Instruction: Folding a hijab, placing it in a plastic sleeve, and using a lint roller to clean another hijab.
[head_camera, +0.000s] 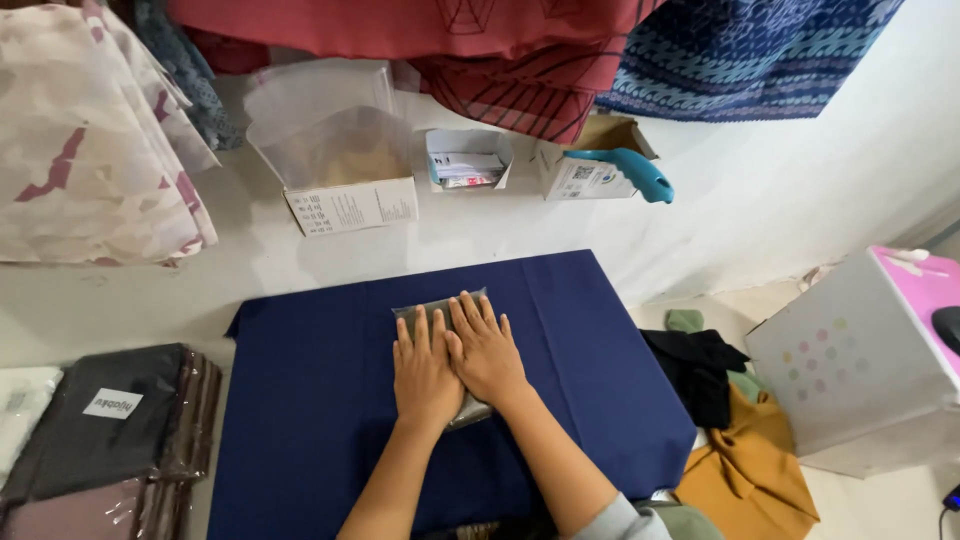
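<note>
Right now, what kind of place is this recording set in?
Likely a small clothing or fabric packing area: both hands press a clear-bagged cloth, bagged garments are stacked at left, and fabrics are piled around.

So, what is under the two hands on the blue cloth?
A flat clear bag with something dark inside lies on the blue cloth. The left hand and right hand press flat on it and cover its middle.
</note>
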